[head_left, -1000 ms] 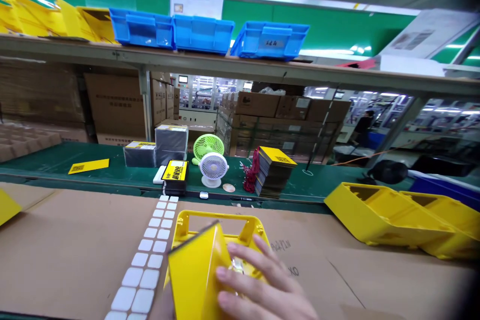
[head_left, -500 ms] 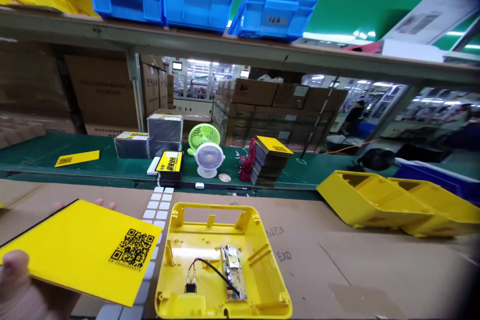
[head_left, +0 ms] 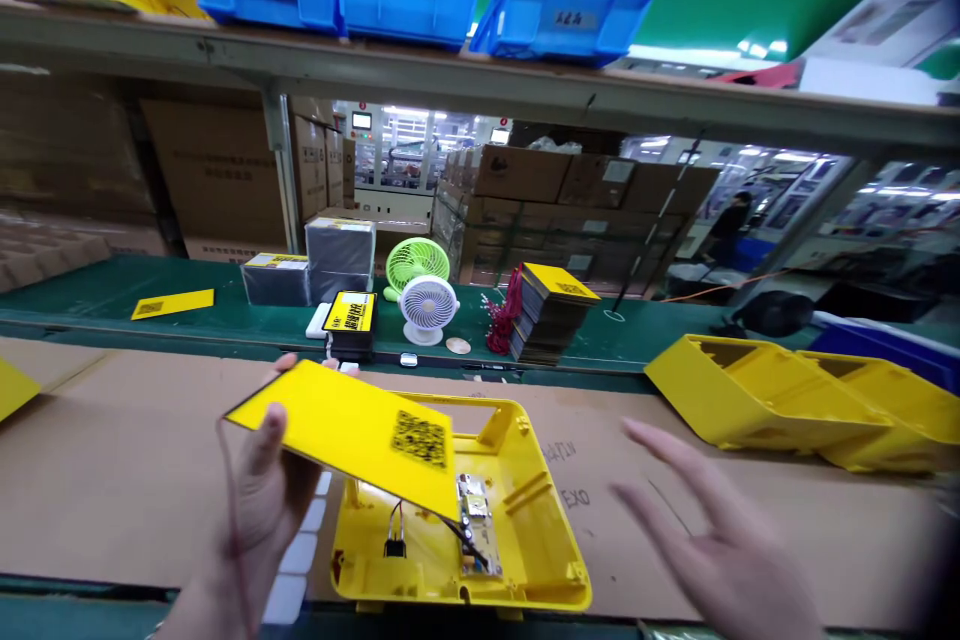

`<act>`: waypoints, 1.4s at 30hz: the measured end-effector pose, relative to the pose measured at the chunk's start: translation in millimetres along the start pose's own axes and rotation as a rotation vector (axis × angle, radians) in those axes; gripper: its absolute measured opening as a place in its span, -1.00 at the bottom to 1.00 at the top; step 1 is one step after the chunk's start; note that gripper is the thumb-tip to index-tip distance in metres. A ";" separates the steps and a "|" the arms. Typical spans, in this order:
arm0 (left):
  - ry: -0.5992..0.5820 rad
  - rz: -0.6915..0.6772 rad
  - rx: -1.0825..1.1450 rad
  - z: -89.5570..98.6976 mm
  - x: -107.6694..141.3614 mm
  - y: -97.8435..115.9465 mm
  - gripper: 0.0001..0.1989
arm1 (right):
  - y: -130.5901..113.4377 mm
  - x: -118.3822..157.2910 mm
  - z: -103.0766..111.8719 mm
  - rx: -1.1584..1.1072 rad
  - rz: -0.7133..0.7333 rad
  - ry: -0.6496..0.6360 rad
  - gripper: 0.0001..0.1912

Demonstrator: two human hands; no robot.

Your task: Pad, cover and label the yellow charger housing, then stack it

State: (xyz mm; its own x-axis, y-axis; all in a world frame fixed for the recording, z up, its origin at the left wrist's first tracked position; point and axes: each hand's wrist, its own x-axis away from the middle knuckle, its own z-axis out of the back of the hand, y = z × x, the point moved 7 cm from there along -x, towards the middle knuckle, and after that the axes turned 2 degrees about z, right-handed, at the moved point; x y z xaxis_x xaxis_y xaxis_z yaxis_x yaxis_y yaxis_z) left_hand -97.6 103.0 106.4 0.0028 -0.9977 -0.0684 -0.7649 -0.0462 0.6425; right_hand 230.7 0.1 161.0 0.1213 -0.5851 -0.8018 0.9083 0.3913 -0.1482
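Observation:
My left hand (head_left: 274, 480) grips a flat yellow panel (head_left: 352, 425) with a printed QR code, thumb on top and fingertips behind its far edge. The panel is tilted and hangs over the left part of a yellow plastic housing (head_left: 540, 510), hiding some of it. Inside the housing lie a small circuit board (head_left: 480, 525) and a black connector (head_left: 395, 547) with thin wires. A thin reddish wire trails from the panel's left corner down past my wrist. To the right of the housing my right hand (head_left: 712, 540) is open above the cardboard, slightly blurred, touching nothing.
Behind stand a white fan (head_left: 429, 308), a green fan (head_left: 417, 265), a stack of yellow-topped panels (head_left: 555, 315) and red wires (head_left: 504, 320). More yellow housings (head_left: 757, 395) lie at the right. Blue bins (head_left: 570, 10) line the shelf above. White pads (head_left: 289, 595) run beside the housing.
My left hand has carried the yellow panel rightward from the left side to over the housing. My right hand has come into view at the right. The camera view has shifted slightly.

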 end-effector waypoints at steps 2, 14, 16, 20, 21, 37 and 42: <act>-0.084 0.065 -0.012 -17.5 0.7 -17.7 -0.39 | -40.2 -17.8 -34.5 -0.160 0.178 -0.229 -0.50; -0.182 0.032 -0.937 1.6 -56.1 -37.3 -0.61 | 6.3 -73.3 -114.4 -0.636 -0.273 -0.357 -0.75; -0.208 -0.003 -0.963 4.0 -64.5 -47.0 -0.66 | 6.1 -73.4 -127.6 -0.699 -0.290 -0.362 -0.72; -0.170 -0.135 -0.992 5.5 -69.2 -53.2 -0.69 | 3.0 -69.1 -145.3 -0.702 -0.310 -0.456 -0.73; -0.166 -0.164 -1.007 4.6 -67.8 -52.3 -0.70 | 6.2 -67.2 -147.6 -0.677 -0.324 -0.486 -0.73; -0.214 -0.310 -1.260 -10.7 -57.3 -50.7 -0.76 | -59.6 -62.6 -161.1 0.260 0.355 -0.480 -0.36; -0.186 -0.301 -1.291 -1.2 -62.0 -55.2 -0.75 | -52.2 -48.9 -197.2 0.197 0.344 -0.765 -0.52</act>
State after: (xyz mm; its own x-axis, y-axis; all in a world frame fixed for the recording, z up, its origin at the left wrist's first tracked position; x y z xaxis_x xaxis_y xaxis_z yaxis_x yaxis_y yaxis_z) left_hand -54.8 167.4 76.1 -0.1031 -0.9234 -0.3698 0.4023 -0.3787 0.8335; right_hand 98.4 148.4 93.8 0.5744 -0.8023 -0.1623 0.8160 0.5456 0.1908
